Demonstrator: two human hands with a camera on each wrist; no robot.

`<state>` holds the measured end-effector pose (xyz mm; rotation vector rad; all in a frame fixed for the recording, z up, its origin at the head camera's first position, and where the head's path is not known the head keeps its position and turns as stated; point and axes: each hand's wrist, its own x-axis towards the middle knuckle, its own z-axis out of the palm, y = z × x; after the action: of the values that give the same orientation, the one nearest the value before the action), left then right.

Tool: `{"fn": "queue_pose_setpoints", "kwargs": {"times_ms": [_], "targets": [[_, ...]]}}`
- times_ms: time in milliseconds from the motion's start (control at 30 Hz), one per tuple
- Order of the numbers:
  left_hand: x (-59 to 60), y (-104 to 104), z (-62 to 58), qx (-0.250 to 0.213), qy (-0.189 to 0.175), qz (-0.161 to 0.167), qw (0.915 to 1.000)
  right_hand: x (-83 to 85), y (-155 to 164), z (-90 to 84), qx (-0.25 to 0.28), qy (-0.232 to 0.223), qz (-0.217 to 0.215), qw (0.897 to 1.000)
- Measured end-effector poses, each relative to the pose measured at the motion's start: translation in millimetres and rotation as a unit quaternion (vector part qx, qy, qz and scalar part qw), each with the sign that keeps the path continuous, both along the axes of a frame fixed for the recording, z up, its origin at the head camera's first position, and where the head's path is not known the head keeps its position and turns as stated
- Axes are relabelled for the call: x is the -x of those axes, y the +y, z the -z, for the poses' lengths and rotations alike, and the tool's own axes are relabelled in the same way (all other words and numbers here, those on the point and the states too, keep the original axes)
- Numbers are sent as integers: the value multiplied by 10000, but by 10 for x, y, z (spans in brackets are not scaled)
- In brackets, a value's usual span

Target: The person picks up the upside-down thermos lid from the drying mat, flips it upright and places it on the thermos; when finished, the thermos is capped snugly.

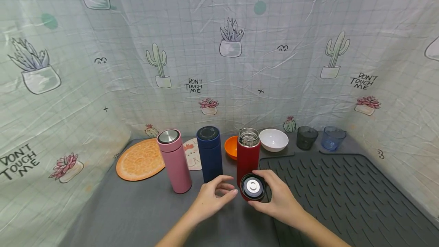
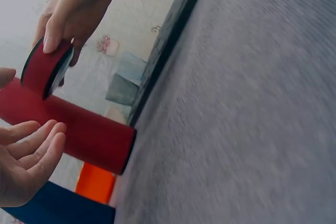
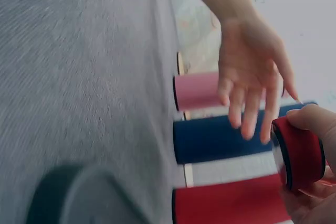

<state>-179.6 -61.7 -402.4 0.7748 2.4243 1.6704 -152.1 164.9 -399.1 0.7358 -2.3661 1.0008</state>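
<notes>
— Hands first, from the head view: what is each one doing?

— The person's right hand (image 1: 279,199) is gripping a round red screw lid with a silver insert (image 1: 252,187), fingers curled round its rim, holding it just in front of the open red steel flask (image 1: 248,154). The left hand (image 1: 212,197) is hovering just beside the lid, fingers loosely bent and apart, holding nothing.

— And what is standing around them?

— A dark blue capped flask (image 1: 210,153) and a pink flask with a silver top (image 1: 173,160) are standing left of the red one on the grey tabletop (image 1: 137,209). Behind them an orange-slice round mat (image 1: 140,159), a small orange bowl (image 1: 231,146), a white bowl (image 1: 273,139), a smoky grey glass (image 1: 306,137) and a blue glass (image 1: 333,137) are lined up, with a dark ribbed rubber mat (image 1: 343,193) lying to the right.

— Left wrist view?

— The left hand (image 2: 26,169) is showing relaxed, straight fingers near the red flask (image 2: 79,129), not touching it. The right hand (image 2: 73,11) is pinching the red lid (image 2: 46,69) right at the flask's mouth end; whether lid and flask are touching, I cannot tell.

— Right wrist view?

— The thumb of the right hand (image 3: 315,182) is pressing on the red lid (image 3: 299,150). The left hand (image 3: 254,72) is hanging with fingers spread in front of the pink flask (image 3: 197,90) and the blue flask (image 3: 226,137), and the red flask (image 3: 231,205) is lying along the bottom edge.
</notes>
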Motion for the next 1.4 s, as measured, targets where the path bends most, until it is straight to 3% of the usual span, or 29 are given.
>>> {"fn": "queue_pose_setpoints", "kwargs": {"times_ms": [167,333,500,667,867,1000,1200,1400], "targets": [[15,62,-14,-316,-286,205,9989,4,-155,24,39,131,-372,9992],[-2,95,-38,-198,-398,80,9990,-11,-263,71,114,223,-566,9981],[-80,92,-196,-108,-528,29,9985,-29,-309,108,112,-102,-529,9985],[-20,48,-128,-129,-334,-93,9993,-22,-316,114,270,-546,-531,9967],[-63,20,-236,-279,371,-576,9973,27,-284,89,830,-1360,-645,9851],[27,16,-43,-475,1151,-794,9890,56,-253,86,1034,-1923,-945,9713],[32,40,10,-671,2865,-677,9533,76,-231,81,1321,-2500,-1302,9503],[30,73,20,-778,3775,-373,9220,67,-219,45,1899,-2614,-1698,9310]]}}
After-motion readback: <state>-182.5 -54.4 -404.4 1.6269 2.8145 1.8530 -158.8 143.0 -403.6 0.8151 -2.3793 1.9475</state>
